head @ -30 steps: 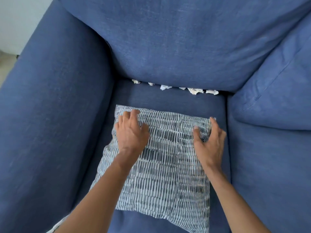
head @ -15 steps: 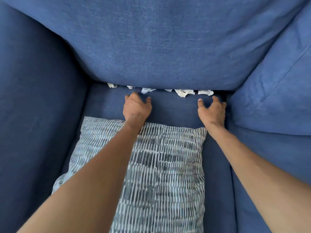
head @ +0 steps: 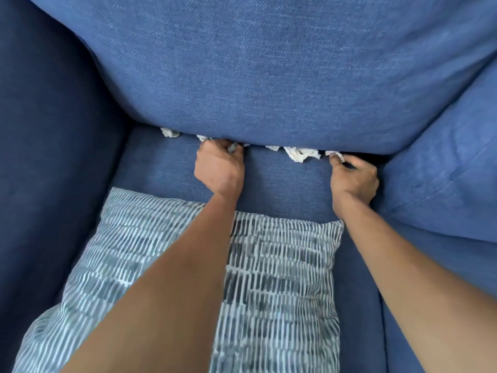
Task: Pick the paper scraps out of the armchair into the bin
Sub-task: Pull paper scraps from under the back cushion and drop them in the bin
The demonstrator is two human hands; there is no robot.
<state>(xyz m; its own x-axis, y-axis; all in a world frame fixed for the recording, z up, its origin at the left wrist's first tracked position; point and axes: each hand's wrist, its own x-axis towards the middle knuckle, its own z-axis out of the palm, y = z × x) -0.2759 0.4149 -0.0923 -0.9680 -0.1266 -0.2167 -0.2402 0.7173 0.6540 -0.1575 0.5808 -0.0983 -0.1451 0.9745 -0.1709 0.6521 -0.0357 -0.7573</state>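
Several white crumpled paper scraps sit in the crease between the seat cushion (head: 282, 181) and back cushion (head: 269, 71) of a blue armchair. One scrap (head: 170, 132) lies at the far left, a bigger one (head: 301, 154) right of centre. My left hand (head: 219, 168) is curled at the crease, fingers closed on a scrap that is mostly hidden. My right hand (head: 353, 179) pinches the rightmost scrap (head: 336, 155) at the crease. No bin is in view.
A striped grey-and-white throw pillow (head: 269, 278) lies on the front of the seat under my forearms. The padded left armrest (head: 48, 157) and right armrest (head: 443, 170) close in the seat on both sides.
Both hands left the pillow, moved forward across the seat to the crease, and closed their fingers on scraps. The view moved closer to the chair back.
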